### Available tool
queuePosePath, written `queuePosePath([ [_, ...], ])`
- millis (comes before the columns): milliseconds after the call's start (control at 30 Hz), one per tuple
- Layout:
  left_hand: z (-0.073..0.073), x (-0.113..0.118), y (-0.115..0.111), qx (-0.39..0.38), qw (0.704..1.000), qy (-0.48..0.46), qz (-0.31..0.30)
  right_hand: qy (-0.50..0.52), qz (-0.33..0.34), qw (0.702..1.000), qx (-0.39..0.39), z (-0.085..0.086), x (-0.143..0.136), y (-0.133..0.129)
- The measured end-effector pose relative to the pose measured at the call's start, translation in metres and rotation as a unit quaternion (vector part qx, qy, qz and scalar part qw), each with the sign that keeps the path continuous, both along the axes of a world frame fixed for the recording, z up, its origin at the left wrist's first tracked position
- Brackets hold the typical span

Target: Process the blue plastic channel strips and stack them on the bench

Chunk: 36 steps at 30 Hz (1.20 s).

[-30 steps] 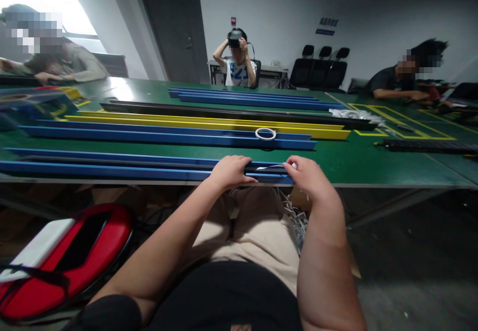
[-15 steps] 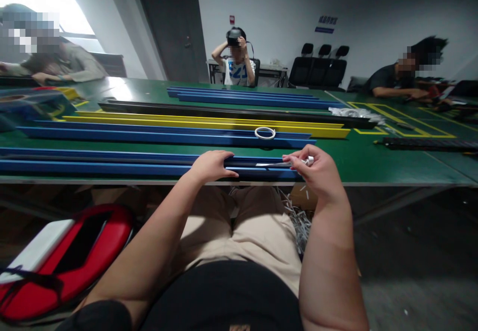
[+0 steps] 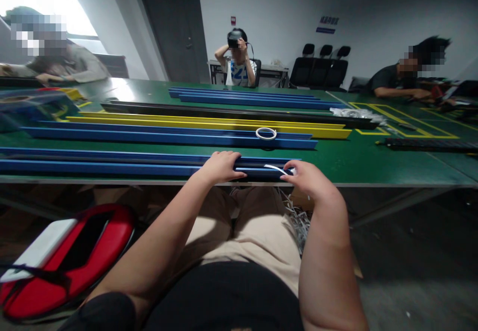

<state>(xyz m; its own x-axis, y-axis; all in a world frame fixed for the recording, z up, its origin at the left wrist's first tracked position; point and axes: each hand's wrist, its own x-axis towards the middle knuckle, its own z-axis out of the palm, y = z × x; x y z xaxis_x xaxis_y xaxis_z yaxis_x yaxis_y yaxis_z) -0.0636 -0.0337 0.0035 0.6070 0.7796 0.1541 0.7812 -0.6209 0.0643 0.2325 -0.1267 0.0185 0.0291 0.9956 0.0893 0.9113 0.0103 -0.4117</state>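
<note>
A long blue channel profile (image 3: 112, 165) lies along the near edge of the green table. My left hand (image 3: 223, 167) is wrapped over it from above, thumb on the near side and fingers on the far side. At the profile's right end, my right hand (image 3: 306, 176) has thumb and fingers curled on a thin white strip (image 3: 274, 168). The strip's free end points left above the channel; most of what lies in the palm is hidden. Just beyond, a white ring-shaped coil (image 3: 266, 133) rests on a second blue profile (image 3: 149, 135).
Farther back lie a yellow profile (image 3: 209, 123), a black profile (image 3: 239, 112) and more blue ones (image 3: 254, 100). A clear plastic bag (image 3: 354, 115) sits at the right. Three people are around the table. A red stool (image 3: 112, 236) stands at lower left.
My right hand has come down and slightly left, its white strip now bent over the profile. My left hand has slid a little to the right along the profile.
</note>
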Motion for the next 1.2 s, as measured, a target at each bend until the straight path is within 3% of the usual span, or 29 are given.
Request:
queuePosePath([
  [267, 0.013, 0.067, -0.006, -0.008, 0.997, -0.030, -0.063, -0.078, -0.077, 0.994, 0.027, 0.002, 0.005, 0.000],
  [433, 0.010, 0.089, -0.003, -0.039, 0.998, 0.008, -0.058, -0.047, -0.137, 0.982, 0.119, 0.011, 0.010, -0.004],
  [600, 0.001, 0.084, -0.002, -0.013, 0.999, -0.004, -0.049, 0.003, -0.161, 0.962, 0.220, 0.018, 0.012, -0.008],
  [900, 0.000, 0.069, -0.005, -0.006, 0.999, -0.024, -0.039, 0.286, -0.110, 0.937, 0.170, 0.019, 0.011, -0.017],
  [1000, 0.000, 0.050, -0.002, -0.015, 0.999, -0.025, -0.030, 0.276, -0.097, 0.946, 0.138, 0.021, 0.010, -0.018],
  [1200, 0.001, 0.010, -0.002, -0.028, 0.999, -0.036, -0.010, 0.139, -0.027, 0.988, 0.056, 0.016, 0.002, -0.014],
])
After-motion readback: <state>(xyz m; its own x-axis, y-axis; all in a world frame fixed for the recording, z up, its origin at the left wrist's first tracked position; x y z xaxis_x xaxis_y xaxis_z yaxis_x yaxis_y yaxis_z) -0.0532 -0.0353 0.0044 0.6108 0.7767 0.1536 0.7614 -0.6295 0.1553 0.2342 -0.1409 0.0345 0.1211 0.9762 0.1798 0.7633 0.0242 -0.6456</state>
